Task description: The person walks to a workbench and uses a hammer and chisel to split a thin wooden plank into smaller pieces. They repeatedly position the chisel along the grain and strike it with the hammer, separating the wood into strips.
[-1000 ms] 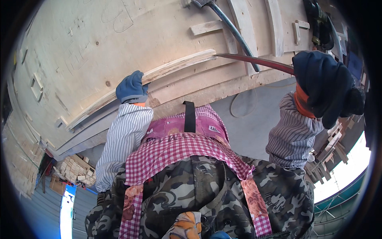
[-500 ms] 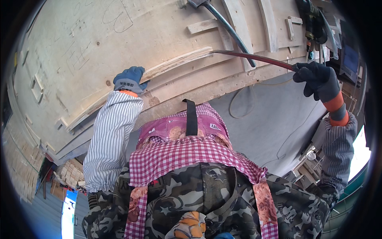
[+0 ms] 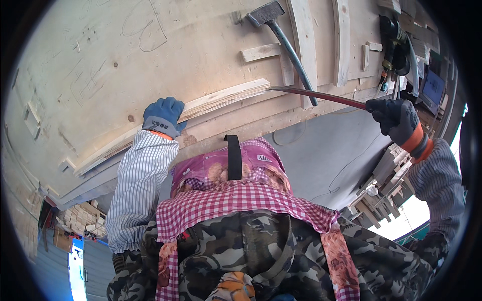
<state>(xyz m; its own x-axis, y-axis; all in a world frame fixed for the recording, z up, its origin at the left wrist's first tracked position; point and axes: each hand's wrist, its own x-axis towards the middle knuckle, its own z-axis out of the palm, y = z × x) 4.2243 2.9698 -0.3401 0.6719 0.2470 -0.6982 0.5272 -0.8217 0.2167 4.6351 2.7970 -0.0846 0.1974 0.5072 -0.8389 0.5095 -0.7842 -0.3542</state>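
My left hand (image 3: pixel 164 118), in a blue and grey work glove, is closed over a long, stacked plywood strip (image 3: pixel 226 96) lying along the front of the wooden worktop. Its fingers point to the far side and the thumb lies along the near side. In a dark glove with an orange cuff, my right hand (image 3: pixel 396 120) grips one end of a thin red pry bar (image 3: pixel 326 97). The bar's dark, flat tip meets the right end of the strip. A hammer (image 3: pixel 291 50) with a blue-grey handle lies beyond the bar, its handle reaching toward it.
Pale boards (image 3: pixel 341 45) and small wood offcuts (image 3: pixel 260 52) lie on the pencil-marked worktop (image 3: pixel 95 60). Power tools (image 3: pixel 394 45) are at the far right. A thin cord (image 3: pixel 334 188) runs over the grey floor (image 3: pixel 321 155). Wood pieces are stacked at lower left (image 3: pixel 80 220) and right (image 3: pixel 389 175).
My view has shifted, so the worktop and tools sit lower in the picture. More of the strip's top face shows. Both hands keep their holds, and the bar's tip stays at the strip's end.
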